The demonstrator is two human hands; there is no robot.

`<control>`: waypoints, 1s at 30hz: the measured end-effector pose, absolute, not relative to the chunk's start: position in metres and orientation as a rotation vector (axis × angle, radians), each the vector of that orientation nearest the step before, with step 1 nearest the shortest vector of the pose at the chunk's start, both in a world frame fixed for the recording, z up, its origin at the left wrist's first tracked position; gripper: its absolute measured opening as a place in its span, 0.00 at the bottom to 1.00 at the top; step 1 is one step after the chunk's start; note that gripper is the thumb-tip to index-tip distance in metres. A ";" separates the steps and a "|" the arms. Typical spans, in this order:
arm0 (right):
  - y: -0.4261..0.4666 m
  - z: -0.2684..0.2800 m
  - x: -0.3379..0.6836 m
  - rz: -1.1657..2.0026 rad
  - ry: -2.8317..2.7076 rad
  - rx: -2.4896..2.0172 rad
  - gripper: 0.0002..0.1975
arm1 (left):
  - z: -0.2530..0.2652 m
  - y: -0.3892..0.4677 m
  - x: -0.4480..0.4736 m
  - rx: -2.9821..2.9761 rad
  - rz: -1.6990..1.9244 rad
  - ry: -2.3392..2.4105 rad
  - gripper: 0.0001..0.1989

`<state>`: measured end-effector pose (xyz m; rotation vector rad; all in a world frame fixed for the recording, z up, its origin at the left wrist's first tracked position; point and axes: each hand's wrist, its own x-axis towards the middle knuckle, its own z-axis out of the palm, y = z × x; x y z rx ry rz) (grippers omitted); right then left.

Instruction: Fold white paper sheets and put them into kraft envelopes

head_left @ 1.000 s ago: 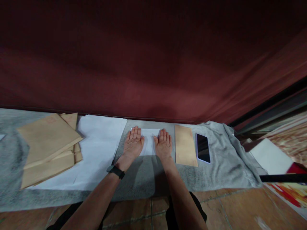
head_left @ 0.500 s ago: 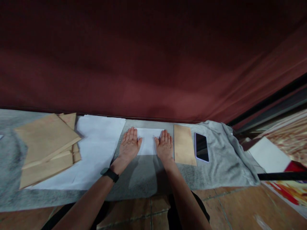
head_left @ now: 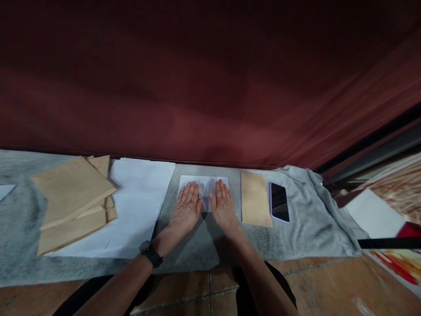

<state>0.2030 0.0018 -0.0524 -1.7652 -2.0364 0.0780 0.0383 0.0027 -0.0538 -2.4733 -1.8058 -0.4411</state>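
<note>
Head view, white paper (head_left: pixel 204 181): we saw it on the grey cloth (head_left: pixel 309 215), between the large white sheets (head_left: pixel 141 188) and the brown envelope (head_left: pixel 255 199).
Left hand (head_left: pixel 186 206): we laid it palm down on the paper's left part, fingers outstretched, grasping nothing.
Right hand (head_left: pixel 223 207): we rested it likewise on the right part.
Paper's feel: we judged it light, flexible, easily creased.
Paper's hold: we favoured pinching its far corners.
Shadow between hands: we could not tell whether a fold lay there.
</note>
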 end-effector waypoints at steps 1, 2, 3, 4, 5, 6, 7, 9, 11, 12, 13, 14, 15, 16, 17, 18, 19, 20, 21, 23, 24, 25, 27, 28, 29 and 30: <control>-0.004 -0.051 0.199 0.135 -2.078 -1.699 0.30 | -0.056 -0.003 0.042 -2.516 -0.437 -1.744 0.30; -0.009 -0.051 0.195 0.185 -2.118 -1.640 0.30 | -0.060 -0.009 0.045 -2.555 -0.429 -1.685 0.29; -0.015 -0.051 0.192 0.226 -2.155 -1.591 0.30 | -0.064 -0.013 0.047 -2.585 -0.420 -1.637 0.30; -0.020 -0.051 0.190 0.254 -2.179 -1.560 0.30 | -0.068 -0.017 0.049 -2.604 -0.414 -1.606 0.30; -0.024 -0.051 0.188 0.271 -2.193 -1.546 0.31 | -0.071 -0.020 0.050 -2.614 -0.408 -1.587 0.31; -0.027 -0.052 0.188 0.277 -2.198 -1.548 0.31 | -0.074 -0.022 0.051 -2.617 -0.405 -1.578 0.31; -0.030 -0.052 0.189 0.273 -2.195 -1.563 0.31 | -0.077 -0.023 0.050 -2.616 -0.404 -1.576 0.31; -0.032 -0.053 0.192 0.245 -2.189 -1.600 0.31 | -0.079 -0.023 0.049 -2.607 -0.410 -1.577 0.31; -0.032 -0.055 0.195 0.205 -2.192 -1.622 0.32 | -0.080 -0.022 0.047 -2.601 -0.421 -1.576 0.31; -0.032 -0.056 0.197 0.183 -2.196 -1.628 0.31 | -0.079 -0.022 0.046 -2.599 -0.426 -1.576 0.31; -0.032 -0.058 0.198 0.159 -2.199 -1.632 0.31 | -0.079 -0.022 0.045 -2.597 -0.433 -1.577 0.30; -0.032 -0.059 0.200 0.134 -2.202 -1.635 0.31 | -0.078 -0.022 0.044 -2.595 -0.442 -1.579 0.30; -0.032 -0.061 0.201 0.107 -2.204 -1.638 0.31 | -0.077 -0.022 0.043 -2.592 -0.451 -1.581 0.30; -0.032 -0.063 0.203 0.079 -2.203 -1.641 0.31 | -0.076 -0.023 0.041 -2.587 -0.461 -1.583 0.30; -0.032 -0.065 0.204 0.050 -2.200 -1.643 0.31 | -0.075 -0.023 0.040 -2.582 -0.472 -1.584 0.30; -0.032 -0.066 0.206 0.022 -2.196 -1.645 0.31 | -0.074 -0.023 0.038 -2.580 -0.481 -1.584 0.30; -0.032 -0.068 0.208 -0.005 -2.190 -1.646 0.31 | -0.073 -0.024 0.037 -2.580 -0.487 -1.584 0.30; -0.032 -0.069 0.210 -0.030 -2.183 -1.648 0.31 | -0.072 -0.024 0.035 -2.580 -0.495 -1.586 0.30; -0.032 -0.070 0.212 -0.052 -2.176 -1.650 0.32 | -0.071 -0.024 0.034 -2.577 -0.506 -1.592 0.30; -0.033 -0.072 0.216 -0.086 -2.167 -1.654 0.32 | -0.070 -0.024 0.032 -2.567 -0.532 -1.611 0.31; -0.034 -0.073 0.218 -0.099 -2.162 -1.659 0.32 | -0.070 -0.024 0.032 -2.556 -0.545 -1.623 0.31; -0.034 -0.073 0.220 -0.109 -2.157 -1.665 0.32 | -0.070 -0.025 0.031 -2.544 -0.556 -1.635 0.31; -0.035 -0.074 0.222 -0.124 -2.149 -1.679 0.32 | -0.071 -0.025 0.030 -2.523 -0.571 -1.665 0.32; -0.035 -0.074 0.223 -0.129 -2.145 -1.687 0.32 | -0.071 -0.025 0.029 -2.511 -0.580 -1.683 0.32; -0.035 -0.075 0.224 -0.133 -2.143 -1.693 0.32 | -0.072 -0.025 0.029 -2.501 -0.586 -1.700 0.32; -0.035 -0.075 0.225 -0.137 -2.140 -1.700 0.33 | -0.073 -0.024 0.028 -2.494 -0.588 -1.713 0.32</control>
